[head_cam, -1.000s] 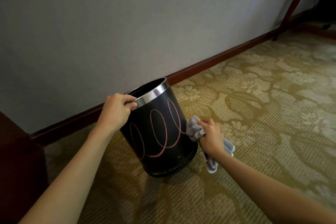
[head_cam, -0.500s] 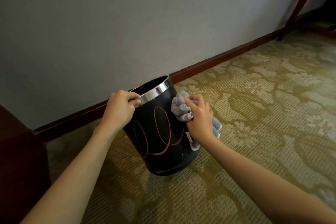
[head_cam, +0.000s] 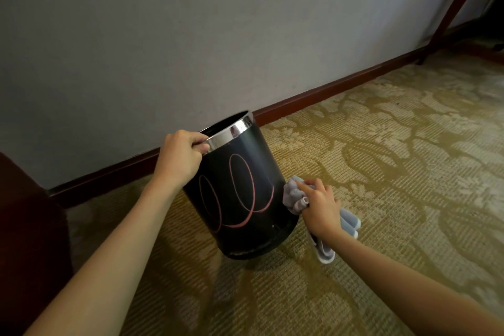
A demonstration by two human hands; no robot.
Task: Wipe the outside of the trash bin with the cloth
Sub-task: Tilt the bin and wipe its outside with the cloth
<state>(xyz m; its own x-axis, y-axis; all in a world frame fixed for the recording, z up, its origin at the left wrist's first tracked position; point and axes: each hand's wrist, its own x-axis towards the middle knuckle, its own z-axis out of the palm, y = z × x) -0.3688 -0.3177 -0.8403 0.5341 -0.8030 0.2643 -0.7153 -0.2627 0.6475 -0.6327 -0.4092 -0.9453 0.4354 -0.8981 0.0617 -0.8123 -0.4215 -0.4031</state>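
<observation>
Two bare forearms reach in from the near edge over the patterned olive-and-beige carpet (head_cam: 381, 161). The right hand (head_cam: 320, 211) has its grip closed on one bunched pale blue-grey cloth (head_cam: 294, 196), pressed against the lower right side of the bin, with loose ends hanging below and behind the wrist down to the carpet. The left hand (head_cam: 178, 159) has its grip closed over the near rim, fingers curled inside. There is one round black trash bin with a shiny metal rim band and pink looped lines on its side (head_cam: 240, 191); it stands on the carpet, leaning slightly, near the wall. Its opening looks dark, and I cannot tell what, if anything, lies inside. Beyond it run one dark red-brown skirting board (head_cam: 341, 90) and the plain grey wall (head_cam: 218, 35). One slanted dark wooden leg (head_cam: 458, 0) stands at the far right.
</observation>
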